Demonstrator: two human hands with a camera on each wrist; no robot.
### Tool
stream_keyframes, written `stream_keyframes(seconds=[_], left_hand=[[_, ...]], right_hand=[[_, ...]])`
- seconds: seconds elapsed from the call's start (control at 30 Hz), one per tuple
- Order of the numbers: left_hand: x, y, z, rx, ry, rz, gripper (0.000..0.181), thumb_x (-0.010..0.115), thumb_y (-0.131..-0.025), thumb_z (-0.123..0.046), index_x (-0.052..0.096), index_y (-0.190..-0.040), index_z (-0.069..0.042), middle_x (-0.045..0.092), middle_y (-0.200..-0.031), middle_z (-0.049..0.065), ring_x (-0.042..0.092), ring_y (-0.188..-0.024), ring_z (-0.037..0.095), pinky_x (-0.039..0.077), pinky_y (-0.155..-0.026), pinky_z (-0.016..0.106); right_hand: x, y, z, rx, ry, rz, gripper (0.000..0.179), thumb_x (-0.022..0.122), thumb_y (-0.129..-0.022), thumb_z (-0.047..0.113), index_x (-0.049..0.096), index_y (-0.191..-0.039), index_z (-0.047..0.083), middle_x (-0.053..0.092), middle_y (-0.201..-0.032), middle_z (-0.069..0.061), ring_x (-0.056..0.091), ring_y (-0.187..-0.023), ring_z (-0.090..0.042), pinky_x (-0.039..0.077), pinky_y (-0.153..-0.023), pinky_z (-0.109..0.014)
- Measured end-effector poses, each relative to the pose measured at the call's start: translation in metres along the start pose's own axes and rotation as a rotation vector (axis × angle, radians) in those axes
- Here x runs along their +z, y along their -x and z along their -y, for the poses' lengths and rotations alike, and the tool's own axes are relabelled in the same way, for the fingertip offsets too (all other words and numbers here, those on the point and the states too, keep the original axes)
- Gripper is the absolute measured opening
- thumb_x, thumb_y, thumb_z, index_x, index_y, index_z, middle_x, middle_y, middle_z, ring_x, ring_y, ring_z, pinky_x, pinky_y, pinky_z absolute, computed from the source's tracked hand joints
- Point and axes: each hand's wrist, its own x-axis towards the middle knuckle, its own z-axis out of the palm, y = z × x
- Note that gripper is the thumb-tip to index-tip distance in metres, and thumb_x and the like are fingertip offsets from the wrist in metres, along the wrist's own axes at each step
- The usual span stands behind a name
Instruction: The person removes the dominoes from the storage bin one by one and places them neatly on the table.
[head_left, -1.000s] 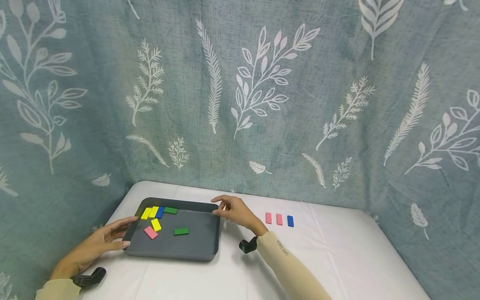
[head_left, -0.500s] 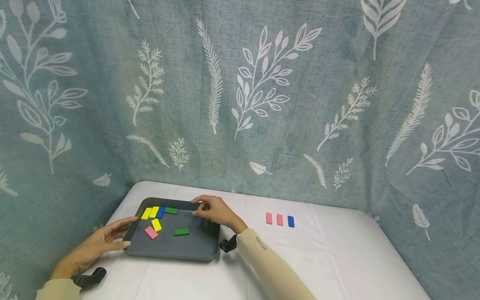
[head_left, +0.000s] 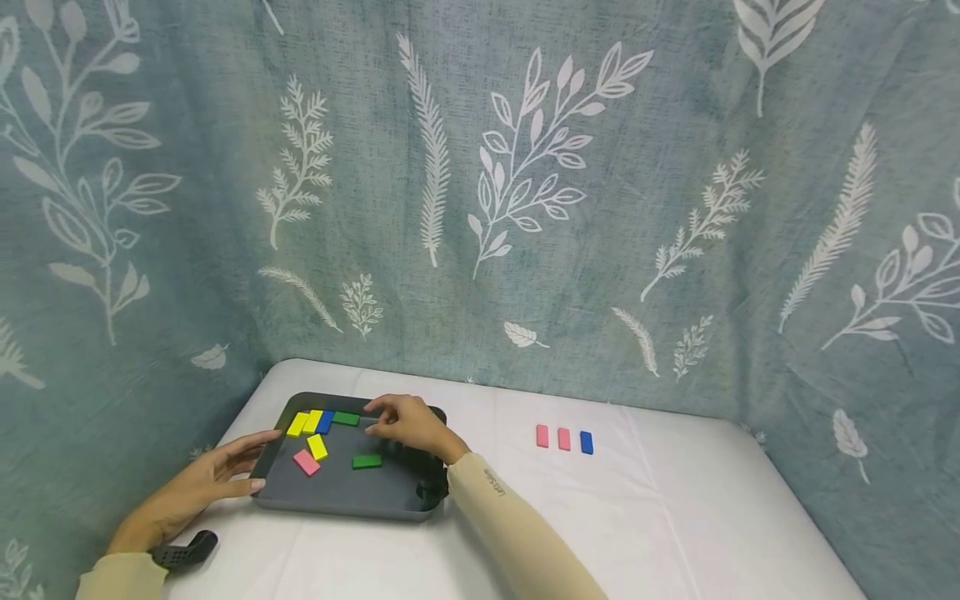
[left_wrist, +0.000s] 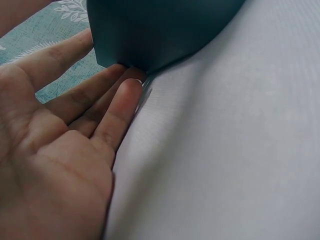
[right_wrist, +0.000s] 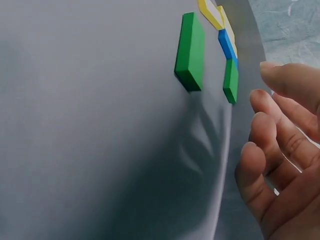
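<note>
Seven blocks (head_left: 318, 447) lie flat inside gray tray (head_left: 352, 507); three more blocks (head_left: 564, 439) sit on surface (head_left: 615, 517), right of tray. Left hand (head_left: 191, 487), fingers spread, touches tray's left wall, seemingly steadying it. Right hand (head_left: 412, 427) hovers near back green block (head_left: 346, 418), fingers parted, nothing pinched.

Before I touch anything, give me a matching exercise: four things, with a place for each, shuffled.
Things:
1. left hand
2. right hand
3. green blocks
4. rightmost blue block

Places:
A. lying in the tray, two of them
B. on the white cloth, beside a pink block
C. at the tray's left side
D. reaching over the tray, holding nothing

Pairs: 1-C, 2-D, 3-A, 4-B
</note>
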Motion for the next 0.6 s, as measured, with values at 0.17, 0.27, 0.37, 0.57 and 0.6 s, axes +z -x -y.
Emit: stream_keyframes(seconds=[0.17, 0.27, 0.37, 0.57, 0.6], left_hand=[[-0.001, -0.001, -0.001, 0.0, -0.004, -0.002, 0.077, 0.074, -0.096, -0.025, 0.033, -0.161, -0.017, 0.025, -0.165, 0.017, 0.029, -0.145, 0.044, 0.033, -0.107, 0.068], [-0.001, -0.002, -0.001, 0.005, -0.011, -0.005, 0.077, 0.074, -0.096, -0.026, 0.033, -0.161, -0.017, 0.024, -0.166, 0.017, 0.028, -0.145, 0.044, 0.032, -0.107, 0.07], [-0.001, -0.003, -0.001, 0.018, -0.006, -0.004, 0.077, 0.074, -0.096, -0.024, 0.033, -0.161, -0.016, 0.025, -0.165, 0.018, 0.028, -0.145, 0.045, 0.033, -0.107, 0.07], [0.0, -0.001, 0.001, 0.029, 0.011, 0.0, 0.077, 0.073, -0.096, -0.02, 0.032, -0.161, -0.013, 0.026, -0.165, 0.02, 0.03, -0.144, 0.046, 0.035, -0.106, 0.068], [0.0, -0.001, 0.001, 0.03, 0.011, -0.001, 0.077, 0.073, -0.096, -0.02, 0.032, -0.161, -0.013, 0.026, -0.165, 0.02, 0.03, -0.144, 0.046, 0.035, -0.106, 0.068]], right_hand=[[0.006, -0.008, 0.002, 0.007, 0.013, 0.023, 0.039, 0.075, -0.097, 0.021, 0.067, -0.133, 0.008, 0.067, -0.081, 0.006, 0.066, -0.067, -0.024, 0.05, -0.056, -0.024], [0.009, -0.013, 0.002, 0.008, 0.025, 0.029, 0.04, 0.074, -0.097, 0.021, 0.067, -0.134, 0.007, 0.067, -0.081, 0.005, 0.064, -0.064, -0.018, 0.048, -0.055, -0.024], [0.012, -0.016, 0.0, 0.023, 0.068, 0.031, 0.041, 0.074, -0.097, 0.023, 0.067, -0.134, 0.008, 0.066, -0.08, 0.005, 0.059, -0.062, -0.01, 0.046, -0.056, -0.023], [0.02, -0.02, -0.004, 0.059, 0.158, 0.021, 0.04, 0.074, -0.097, 0.025, 0.068, -0.134, 0.011, 0.064, -0.079, 0.007, 0.054, -0.062, -0.007, 0.043, -0.058, -0.022], [0.021, -0.021, -0.004, 0.062, 0.159, 0.015, 0.04, 0.074, -0.096, 0.025, 0.069, -0.133, 0.011, 0.064, -0.078, 0.007, 0.054, -0.063, -0.007, 0.043, -0.058, -0.022]])
